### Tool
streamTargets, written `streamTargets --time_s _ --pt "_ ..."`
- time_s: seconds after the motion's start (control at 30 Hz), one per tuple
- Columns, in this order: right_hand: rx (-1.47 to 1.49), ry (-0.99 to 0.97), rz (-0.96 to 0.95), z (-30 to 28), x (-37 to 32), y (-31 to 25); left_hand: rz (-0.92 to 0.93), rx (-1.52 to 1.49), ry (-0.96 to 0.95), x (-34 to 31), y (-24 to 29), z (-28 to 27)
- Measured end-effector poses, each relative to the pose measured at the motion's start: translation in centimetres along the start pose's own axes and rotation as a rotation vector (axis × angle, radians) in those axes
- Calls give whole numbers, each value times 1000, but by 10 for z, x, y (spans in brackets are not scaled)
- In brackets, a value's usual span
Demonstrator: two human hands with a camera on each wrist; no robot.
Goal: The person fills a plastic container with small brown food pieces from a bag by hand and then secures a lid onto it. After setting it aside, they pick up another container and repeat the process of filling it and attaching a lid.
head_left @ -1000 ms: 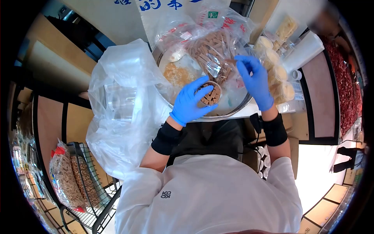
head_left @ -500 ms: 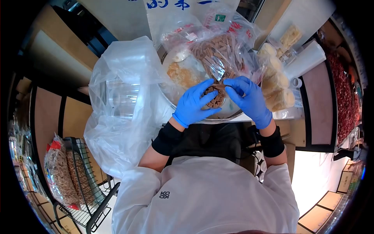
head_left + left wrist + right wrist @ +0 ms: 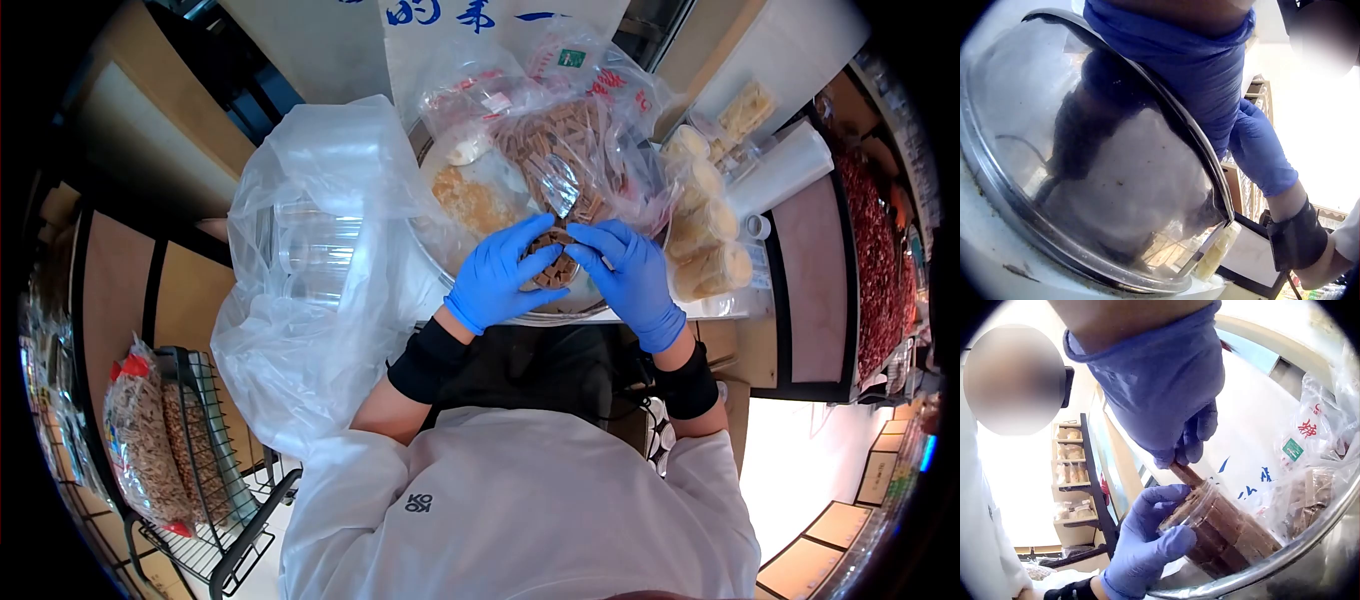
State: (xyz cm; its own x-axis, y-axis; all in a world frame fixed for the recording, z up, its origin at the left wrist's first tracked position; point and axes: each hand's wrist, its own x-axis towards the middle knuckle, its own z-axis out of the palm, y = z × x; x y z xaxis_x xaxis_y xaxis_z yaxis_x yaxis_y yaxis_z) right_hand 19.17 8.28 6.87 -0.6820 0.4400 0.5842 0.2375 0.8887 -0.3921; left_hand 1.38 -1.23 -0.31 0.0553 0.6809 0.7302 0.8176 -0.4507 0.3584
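Note:
A clear round jar, packed with upright brown sticks, is gripped by my gloved left hand, fingers curled round its side in the right wrist view. Above its mouth my right hand pinches one brown stick, its lower end at the jar's rim. Behind the hands, an opened clear bag of brown sticks lies in a wide metal basin, with a shiny silver piece on top. In the left wrist view the basin's wall hides the jar.
Left of the basin, a plastic bag holds clear empty jars. Filled tubs and a white roll stand on the right. Tan crumbs lie inside the basin. A wire cart with bagged goods is at lower left.
My right hand has moved from the bag's right side down and left to the jar's mouth with a stick. The left hand still holds the jar, slightly shifted right in view.

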Motion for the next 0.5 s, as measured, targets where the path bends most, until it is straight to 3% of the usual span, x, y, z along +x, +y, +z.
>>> streamTargets --time_s 0.07,0.17,0.37,0.43,0.5 --pt "-29 -21 -70 -1 1 2 3 -16 20 0 0 0" --pt "11 -45 4 1 -1 1 -9 -33 30 -1 0 1" --pt "225 -22 178 9 -8 0 -71 -124 43 4 3 -3" --pt "487 -74 406 7 -7 -3 -67 -132 72 3 3 0" --pt "494 -140 417 8 -7 13 -62 -139 100 2 3 -1"
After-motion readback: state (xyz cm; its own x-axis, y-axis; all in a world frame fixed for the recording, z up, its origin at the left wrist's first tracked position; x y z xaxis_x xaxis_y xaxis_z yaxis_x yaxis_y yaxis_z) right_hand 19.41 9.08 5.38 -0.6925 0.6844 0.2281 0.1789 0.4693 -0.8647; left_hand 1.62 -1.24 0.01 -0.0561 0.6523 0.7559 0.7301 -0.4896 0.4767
